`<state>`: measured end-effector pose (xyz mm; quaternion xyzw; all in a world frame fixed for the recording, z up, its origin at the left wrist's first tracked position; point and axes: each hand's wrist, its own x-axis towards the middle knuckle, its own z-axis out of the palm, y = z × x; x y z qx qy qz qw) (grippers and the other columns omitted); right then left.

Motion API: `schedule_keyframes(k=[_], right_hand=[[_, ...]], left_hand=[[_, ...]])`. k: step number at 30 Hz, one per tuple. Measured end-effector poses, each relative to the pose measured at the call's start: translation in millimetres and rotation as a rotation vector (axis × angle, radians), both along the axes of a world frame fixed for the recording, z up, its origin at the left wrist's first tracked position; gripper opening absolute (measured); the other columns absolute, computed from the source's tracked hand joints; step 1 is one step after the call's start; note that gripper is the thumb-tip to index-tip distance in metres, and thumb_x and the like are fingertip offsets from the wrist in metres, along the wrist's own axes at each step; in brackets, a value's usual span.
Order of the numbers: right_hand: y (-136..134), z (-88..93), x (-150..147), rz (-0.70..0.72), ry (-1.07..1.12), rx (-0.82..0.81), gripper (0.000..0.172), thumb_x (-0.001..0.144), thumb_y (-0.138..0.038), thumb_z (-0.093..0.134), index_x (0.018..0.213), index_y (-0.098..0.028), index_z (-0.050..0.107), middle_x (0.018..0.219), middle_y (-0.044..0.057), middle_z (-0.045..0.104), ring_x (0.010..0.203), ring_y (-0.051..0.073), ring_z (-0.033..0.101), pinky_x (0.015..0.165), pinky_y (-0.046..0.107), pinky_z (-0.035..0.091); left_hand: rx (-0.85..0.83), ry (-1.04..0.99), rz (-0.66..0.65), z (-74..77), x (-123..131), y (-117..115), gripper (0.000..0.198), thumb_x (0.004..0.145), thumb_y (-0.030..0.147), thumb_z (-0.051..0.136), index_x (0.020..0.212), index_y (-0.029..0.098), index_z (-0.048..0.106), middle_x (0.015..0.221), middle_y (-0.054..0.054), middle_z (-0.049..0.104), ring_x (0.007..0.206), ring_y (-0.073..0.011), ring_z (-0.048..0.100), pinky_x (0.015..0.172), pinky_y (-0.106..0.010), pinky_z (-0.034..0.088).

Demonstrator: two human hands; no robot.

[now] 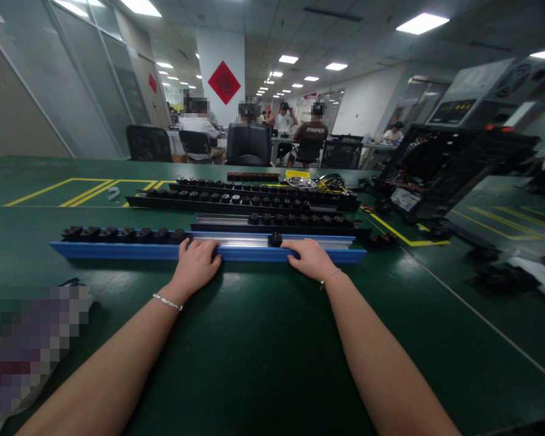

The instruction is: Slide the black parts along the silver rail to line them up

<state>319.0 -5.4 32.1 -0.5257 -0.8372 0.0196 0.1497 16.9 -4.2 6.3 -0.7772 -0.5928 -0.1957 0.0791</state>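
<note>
A long blue rail (118, 250) with a silver channel lies across the green table (254, 339) in front of me. Several black sliders (122, 234) sit in a row on its left half, and one lone black slider (275, 240) sits near the middle. My left hand (196, 263) rests on the rail's near edge, fingers curled over it just right of the slider row. My right hand (309, 257) grips the rail's edge too, right beside the lone slider.
Behind the blue rail lie three black rails (249, 201) full of black sliders. A metal bowl (301, 181) and cables sit behind them. A black open case (440, 169) stands at the right. Several people sit on chairs at the far desks.
</note>
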Motion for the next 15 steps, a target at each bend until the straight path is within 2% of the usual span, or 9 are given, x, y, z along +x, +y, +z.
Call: schedule_keyframes(k=[15], right_hand=[[0.3,-0.7,3.2,0.010,0.084,0.024,0.036,0.081,-0.020,0.051,0.113,-0.025,0.065,0.116,0.002,0.067,0.108,0.019,0.060,0.098,0.034,0.043]], left_hand=[[0.007,0.029,0.005,-1.0,-0.5,0.6,0.031,0.085,0.033,0.042,0.109,0.021,0.058,0.103,-0.010,0.068,0.105,-0.0275,0.056,0.106,-0.052,0.023]])
